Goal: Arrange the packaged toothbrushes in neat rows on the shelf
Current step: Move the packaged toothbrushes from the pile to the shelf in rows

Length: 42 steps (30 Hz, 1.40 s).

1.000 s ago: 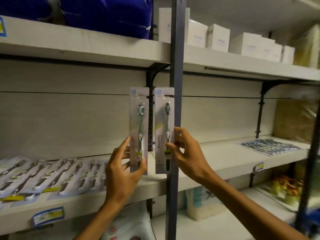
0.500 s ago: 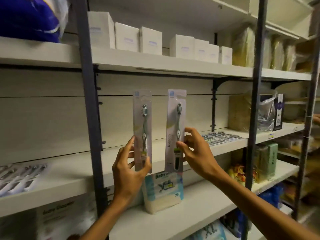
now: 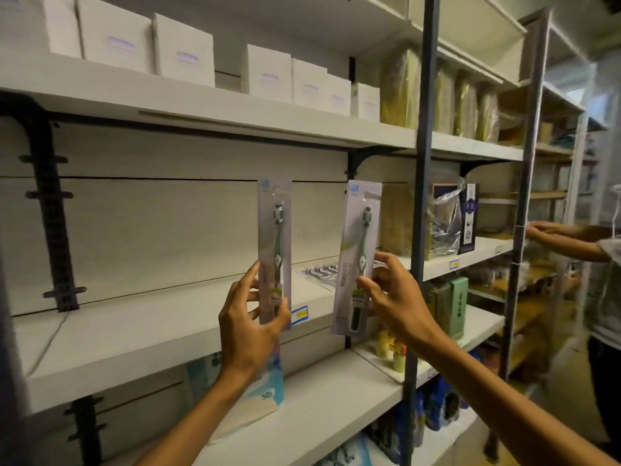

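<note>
Before a white wooden shelf, two upright clear-plastic packaged green toothbrushes are pinched: one by the left hand, another, at 3 o'clock, by the right hand.

Top shelf, left to centre: row of white boxes with faint purple labels. Right of them: gold-wrapped packs, upright, side by side. Middle level, right of the grey upright post: crinkled clear bag just beside a dark box. Lower shelf: blue-and-white pack on the left, green cartons on the right. Far right: another person's arm reaching to a shelf; details blurred.
</note>
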### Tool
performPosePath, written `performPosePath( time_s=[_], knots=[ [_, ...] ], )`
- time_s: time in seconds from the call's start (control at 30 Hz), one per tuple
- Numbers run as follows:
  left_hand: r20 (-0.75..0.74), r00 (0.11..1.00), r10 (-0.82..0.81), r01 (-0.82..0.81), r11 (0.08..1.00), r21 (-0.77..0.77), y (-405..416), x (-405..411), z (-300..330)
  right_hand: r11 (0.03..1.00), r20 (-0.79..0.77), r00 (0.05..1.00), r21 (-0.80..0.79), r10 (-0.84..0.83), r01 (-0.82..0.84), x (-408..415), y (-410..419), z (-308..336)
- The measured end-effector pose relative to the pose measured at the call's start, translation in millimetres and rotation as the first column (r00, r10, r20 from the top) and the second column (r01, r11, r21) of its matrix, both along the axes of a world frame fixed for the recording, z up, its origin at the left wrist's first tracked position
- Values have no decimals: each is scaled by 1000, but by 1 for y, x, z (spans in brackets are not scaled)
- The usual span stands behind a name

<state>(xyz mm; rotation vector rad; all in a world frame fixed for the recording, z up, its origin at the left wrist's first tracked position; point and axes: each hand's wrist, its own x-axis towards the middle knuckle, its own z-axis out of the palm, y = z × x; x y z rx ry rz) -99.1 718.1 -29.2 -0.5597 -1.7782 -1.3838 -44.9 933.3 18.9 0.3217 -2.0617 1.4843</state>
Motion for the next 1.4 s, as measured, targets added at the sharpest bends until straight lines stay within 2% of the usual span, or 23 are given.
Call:
performPosePath(
  time_s=[0.27, 0.47, 0.77, 0.87, 1.07, 1.2, 1.33, 1.4],
  knots=[
    [20, 1000, 14, -15, 998, 62, 71, -106, -13, 998, 43, 999, 53, 26, -28, -91, 65, 8],
    [55, 994, 92, -97, 991, 93, 85, -178, -16, 994, 120, 990, 77, 70, -80, -180, 86, 16],
    [185, 968, 169, -192, 975, 115, 82, -218, -22, 972, 291, 929, -26, 231, -233, -283, 76, 15],
    [236, 955, 181, -216, 967, 133, 81, -221, -25, 964, 353, 900, -14, 255, -267, -313, 67, 12],
    [264, 934, 242, -279, 954, 112, 82, -221, -25, 900, 557, 797, 188, 233, -394, -355, 52, -6],
    [266, 929, 257, -292, 951, 104, 82, -221, -25, 859, 605, 760, 236, 237, -455, -374, 53, -13],
    [268, 932, 245, -283, 953, 111, 83, -221, -23, 769, 536, 833, 473, 136, -430, -390, 58, -20],
    [275, 930, 243, -282, 953, 113, 84, -220, -23, 725, 505, 853, 538, 131, -430, -394, 59, -23]
  ],
)
